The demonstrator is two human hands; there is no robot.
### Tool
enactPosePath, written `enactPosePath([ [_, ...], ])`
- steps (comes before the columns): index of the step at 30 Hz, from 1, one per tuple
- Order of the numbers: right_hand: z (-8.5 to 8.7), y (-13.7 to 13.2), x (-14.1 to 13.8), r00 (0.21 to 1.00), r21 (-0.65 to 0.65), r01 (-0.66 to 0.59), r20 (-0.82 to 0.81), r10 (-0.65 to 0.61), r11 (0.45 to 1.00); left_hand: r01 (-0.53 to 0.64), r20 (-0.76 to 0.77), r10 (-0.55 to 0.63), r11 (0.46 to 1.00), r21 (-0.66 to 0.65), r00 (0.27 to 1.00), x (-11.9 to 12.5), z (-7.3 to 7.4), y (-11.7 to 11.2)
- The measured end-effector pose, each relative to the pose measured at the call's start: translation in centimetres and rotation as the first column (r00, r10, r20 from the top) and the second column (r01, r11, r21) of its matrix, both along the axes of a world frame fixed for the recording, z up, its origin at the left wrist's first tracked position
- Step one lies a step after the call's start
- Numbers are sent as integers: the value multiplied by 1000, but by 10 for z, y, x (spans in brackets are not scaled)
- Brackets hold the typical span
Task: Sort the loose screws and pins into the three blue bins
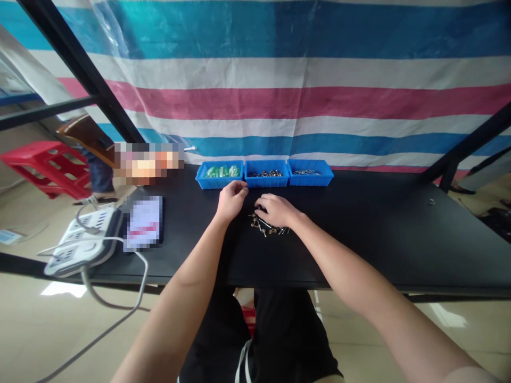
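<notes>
My left hand [232, 201] is just in front of the blue bins, its fingers pinched together. Whatever is in that pinch, if anything, is too small to make out. Over a small pile of metal parts [263, 230], like screws or bolts, my right hand [276, 210] curls its fingers closed and covers part of the pile. What it grips is hidden. Behind the hands stand three blue bins: the left bin [219, 184] has green and clear pieces, the middle bin [266, 182] small brassy and dark metal parts, the right bin [311, 181] thin silvery metal pieces.
A black table [379, 229] carries everything. At its left lie a white power strip [85, 239] with grey cables and a blurred flat item [143, 223]. One small metal piece [431, 202] lies far right. Striped sheeting [279, 101] hangs behind; a red stool [48, 165] stands left.
</notes>
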State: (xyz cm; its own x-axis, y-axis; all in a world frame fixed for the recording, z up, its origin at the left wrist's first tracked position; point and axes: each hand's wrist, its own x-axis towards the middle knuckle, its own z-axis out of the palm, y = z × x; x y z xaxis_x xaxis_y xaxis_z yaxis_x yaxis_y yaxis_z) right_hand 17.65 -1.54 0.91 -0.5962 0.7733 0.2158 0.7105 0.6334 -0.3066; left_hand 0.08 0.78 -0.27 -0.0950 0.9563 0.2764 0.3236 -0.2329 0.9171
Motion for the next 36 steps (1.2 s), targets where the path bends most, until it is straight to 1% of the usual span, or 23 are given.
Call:
enactPosePath([
  [4, -1, 1, 1, 1000, -17, -6, -1, 6, 1000, 8, -7, -8, 1000, -12, 1000, 0, 0, 0],
  [10, -4, 2, 3, 1000, -6, -23, -3, 23, 1000, 17, -54, -18, 1000, -7, 998, -1, -1, -1],
  [14, -4, 2, 3, 1000, -19, -9, 15, 9, 1000, 32, -75, -33, 999, -13, 997, -1, -1, -1],
  [17, -5, 3, 3, 1000, -21, -4, 0, 4, 1000, 49, -96, -52, 998, -28, 994, -1, -1, -1],
  [22, -8, 4, 4, 996, 18, 44, -79, -42, 999, 62, -110, -65, 998, -30, 992, -1, -1, -2],
  [28, -6, 5, 3, 976, 36, 58, -210, -50, 998, 103, -103, -109, 993, -54, 989, 1, 1, -3],
  [32, -5, 5, 3, 952, 46, 96, -297, -78, 994, 154, -124, -161, 986, -65, 979, 2, 2, -5],
  [36, -7, 6, 3, 919, 74, 110, -388, -73, 991, 211, -156, -224, 973, -95, 962, 3, 5, -7],
])
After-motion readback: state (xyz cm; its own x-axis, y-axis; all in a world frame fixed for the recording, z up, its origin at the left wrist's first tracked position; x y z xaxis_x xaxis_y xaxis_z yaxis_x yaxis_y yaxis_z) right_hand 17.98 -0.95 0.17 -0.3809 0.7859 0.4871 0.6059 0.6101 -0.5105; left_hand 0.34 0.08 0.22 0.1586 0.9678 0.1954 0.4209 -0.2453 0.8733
